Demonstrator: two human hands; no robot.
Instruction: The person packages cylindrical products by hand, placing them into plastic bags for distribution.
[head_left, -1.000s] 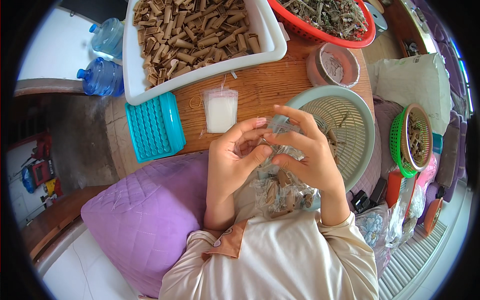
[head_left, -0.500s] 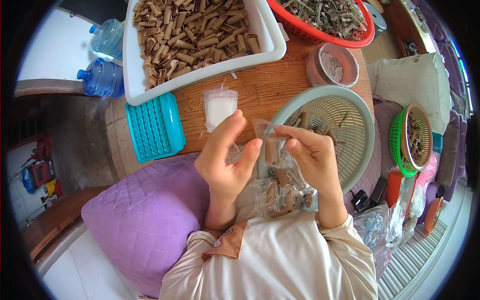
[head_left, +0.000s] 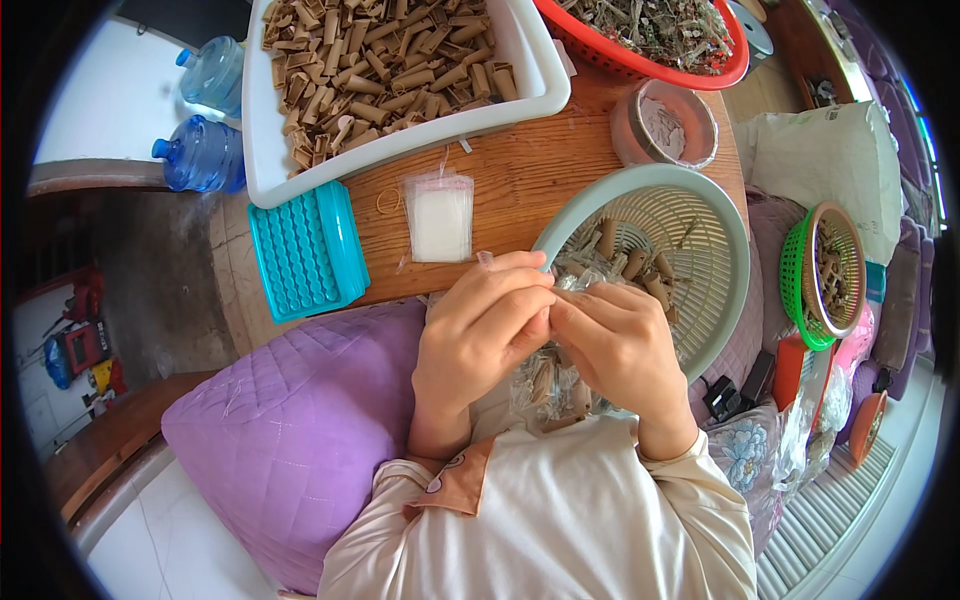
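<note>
My left hand [head_left: 482,328] and my right hand [head_left: 625,345] meet in front of my chest, their fingertips pinched together on a small clear plastic bag. Fingers hide most of that bag, and its contents do not show. A bit of clear plastic [head_left: 487,259] sticks up by my left fingers. Below the hands, several filled clear bags [head_left: 548,385] with brown rolled pieces lie in my lap. Just beyond my right hand is a grey-green colander [head_left: 735,290] holding some brown rolled pieces [head_left: 636,263]. A stack of flat clear bags [head_left: 441,222] lies on the table past my left hand.
On the wooden table [head_left: 520,190] stand a white tub [head_left: 420,135] of brown rolled pieces, a red basket [head_left: 735,70] of shredded material, a pinkish container [head_left: 625,130] and stacked teal trays [head_left: 295,255]. A purple cushion [head_left: 300,430] sits left; a green basket [head_left: 795,290] right.
My left hand, spread and apart before, has moved right to meet my right hand at the clear bag. Its fingers have closed, and the bag is now mostly covered.
</note>
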